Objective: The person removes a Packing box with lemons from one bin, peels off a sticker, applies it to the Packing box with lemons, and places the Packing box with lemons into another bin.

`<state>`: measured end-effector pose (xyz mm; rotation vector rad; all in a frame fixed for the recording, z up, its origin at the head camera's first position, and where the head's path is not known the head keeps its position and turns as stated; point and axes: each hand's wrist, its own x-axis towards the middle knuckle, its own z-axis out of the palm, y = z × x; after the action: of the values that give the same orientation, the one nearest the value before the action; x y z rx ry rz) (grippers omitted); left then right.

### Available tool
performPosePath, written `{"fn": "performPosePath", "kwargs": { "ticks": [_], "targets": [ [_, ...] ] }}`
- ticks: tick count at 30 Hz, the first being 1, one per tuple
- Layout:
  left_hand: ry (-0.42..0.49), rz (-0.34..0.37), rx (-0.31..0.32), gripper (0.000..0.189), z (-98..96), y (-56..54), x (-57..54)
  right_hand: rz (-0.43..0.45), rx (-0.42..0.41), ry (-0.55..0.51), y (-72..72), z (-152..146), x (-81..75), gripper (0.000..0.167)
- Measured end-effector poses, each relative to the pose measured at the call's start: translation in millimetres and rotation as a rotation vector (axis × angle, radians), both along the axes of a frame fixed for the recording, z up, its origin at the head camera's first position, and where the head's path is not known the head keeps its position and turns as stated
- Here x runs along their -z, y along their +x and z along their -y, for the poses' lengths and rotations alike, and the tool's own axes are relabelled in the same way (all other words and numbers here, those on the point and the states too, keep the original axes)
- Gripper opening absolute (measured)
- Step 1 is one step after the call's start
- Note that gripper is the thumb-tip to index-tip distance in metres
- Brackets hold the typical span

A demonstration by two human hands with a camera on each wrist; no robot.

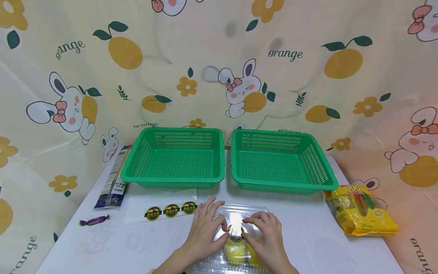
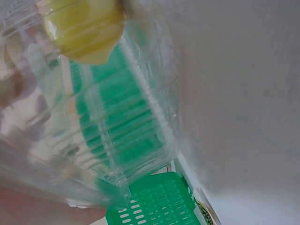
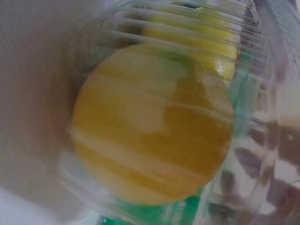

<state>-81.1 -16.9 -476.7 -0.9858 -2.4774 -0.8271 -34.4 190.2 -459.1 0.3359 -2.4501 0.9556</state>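
Observation:
In the head view a clear plastic clamshell box (image 1: 251,209) sits at the front middle of the table, with yellow fruit (image 1: 235,254) inside. On its lid is a round black-and-gold sticker (image 1: 236,239). My left hand (image 1: 204,233) pinches the sticker's left edge between thumb and forefinger, other fingers raised. From the other side my right hand (image 1: 268,236) touches the sticker's right edge with the thumb, forefinger apart from it. A lemon (image 2: 86,33) shows through the ribbed plastic in the left wrist view. The right wrist view shows a round orange-yellow fruit (image 3: 152,126) beside a lemon (image 3: 206,35).
Two green baskets, left (image 1: 181,163) and right (image 1: 270,165), stand along the back. A backing sheet (image 1: 137,201) bears three round stickers (image 1: 171,210). Further left lie a purple-wrapped candy (image 1: 94,220) and a long packet (image 1: 114,182). A yellow bag (image 1: 362,213) lies at right.

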Motion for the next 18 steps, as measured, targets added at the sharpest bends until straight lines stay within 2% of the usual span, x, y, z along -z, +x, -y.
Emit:
{"fn": "performPosePath", "kwargs": {
  "ticks": [8,18],
  "targets": [
    [-0.007,-0.008,-0.005,0.024,0.1,-0.5,0.8,0.053,0.024,0.021,0.4,-1.5,1.6,0.055],
    [0.000,0.026,-0.013,0.032,-1.0,0.5,-1.5,0.087,0.044,0.153,-1.9,-4.0,1.7,0.068]
  ]
}}
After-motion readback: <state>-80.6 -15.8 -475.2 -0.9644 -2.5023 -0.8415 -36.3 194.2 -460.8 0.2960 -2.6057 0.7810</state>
